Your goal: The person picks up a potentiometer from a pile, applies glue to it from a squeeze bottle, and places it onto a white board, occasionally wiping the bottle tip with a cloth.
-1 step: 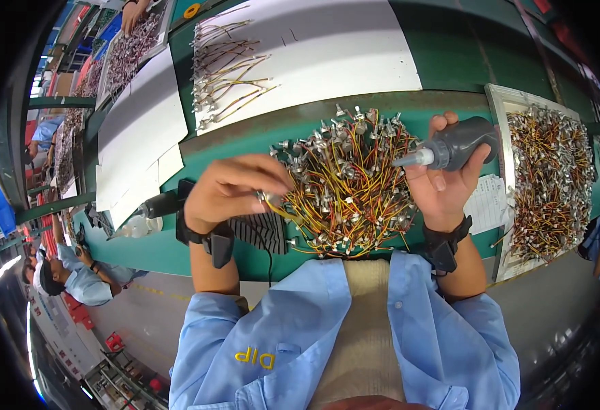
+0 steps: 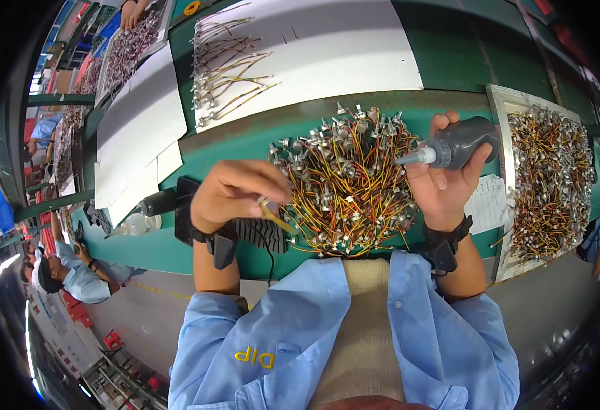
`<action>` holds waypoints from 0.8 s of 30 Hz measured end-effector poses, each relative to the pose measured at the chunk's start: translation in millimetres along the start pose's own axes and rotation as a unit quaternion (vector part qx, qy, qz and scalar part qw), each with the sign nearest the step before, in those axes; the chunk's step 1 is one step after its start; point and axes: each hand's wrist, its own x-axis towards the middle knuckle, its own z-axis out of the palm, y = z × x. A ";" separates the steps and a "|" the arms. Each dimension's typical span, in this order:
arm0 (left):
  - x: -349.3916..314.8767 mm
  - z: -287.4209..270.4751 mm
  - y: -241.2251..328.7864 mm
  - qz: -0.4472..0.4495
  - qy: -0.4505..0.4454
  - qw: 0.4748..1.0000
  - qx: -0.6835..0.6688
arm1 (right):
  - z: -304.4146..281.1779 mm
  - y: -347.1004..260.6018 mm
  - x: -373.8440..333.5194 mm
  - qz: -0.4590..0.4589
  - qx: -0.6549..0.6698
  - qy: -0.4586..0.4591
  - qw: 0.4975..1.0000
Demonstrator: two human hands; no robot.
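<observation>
My left hand [image 2: 235, 193] is closed, thumb and fingertips pinching a potentiometer with yellow wires [image 2: 276, 217]. Its wires hang down at the left edge of a heap of wired potentiometers [image 2: 351, 188]. The part's body is mostly hidden by my fingers. On the right, my right hand [image 2: 443, 195] wraps round a dark squeeze bottle [image 2: 467, 142], tilted so that its pale nozzle [image 2: 416, 157] points left over the heap's right side. The nozzle tip is apart from the held part.
Rows of wired parts [image 2: 228, 75] lie on a white sheet [image 2: 327, 48] beyond the heap. A tray full of wired parts [image 2: 546, 178] stands at right, beside a paper slip [image 2: 484, 205]. Another bottle [image 2: 139, 224] lies at left. Co-workers [image 2: 74, 270] are further left.
My left hand has shifted very slightly, and the wires it holds now hang a little lower and clearer of the heap. My right hand and the bottle look nearly still.
</observation>
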 end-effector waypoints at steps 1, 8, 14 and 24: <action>-3.9 -1.0 -5.9 0.001 0.004 1.000 -0.004 | -0.8 -0.1 -0.2 0.004 0.012 0.005 1.000; 7.1 25.2 -35.1 -0.069 0.096 0.992 -0.035 | -8.8 5.2 3.3 0.040 0.024 -0.034 0.998; 15.4 43.4 -68.6 -0.075 0.125 0.986 -0.081 | -0.5 30.5 -2.2 0.129 -0.010 -0.163 0.978; 12.0 38.7 -81.7 -0.050 0.167 0.969 -0.175 | -11.1 31.0 -13.1 0.090 -0.181 -0.060 0.977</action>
